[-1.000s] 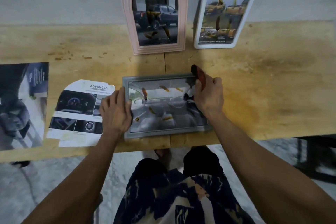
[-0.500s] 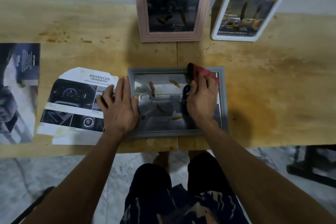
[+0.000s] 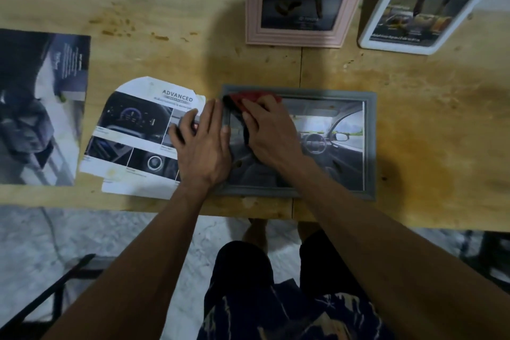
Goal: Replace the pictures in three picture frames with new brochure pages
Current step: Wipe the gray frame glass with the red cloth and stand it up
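- Grey picture frame (image 3: 369,146) lies flat at the tabletop's near edge.
- My left hand (image 3: 204,146) presses its left rail, fingers straight, slightly spread.
- My right hand (image 3: 271,136) grips a red cloth (image 3: 255,97) on the glass.
- Judgement: rigid, light, glazing fragile and slippery; hold by the rails.

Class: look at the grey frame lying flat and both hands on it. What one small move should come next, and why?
Probably draw the right hand with its red tool rightward across the grey frame. The tool sits at the frame's upper left corner, the rest of the front lies uncovered to the right, and the left hand presses flat on the left edge, steadying it.
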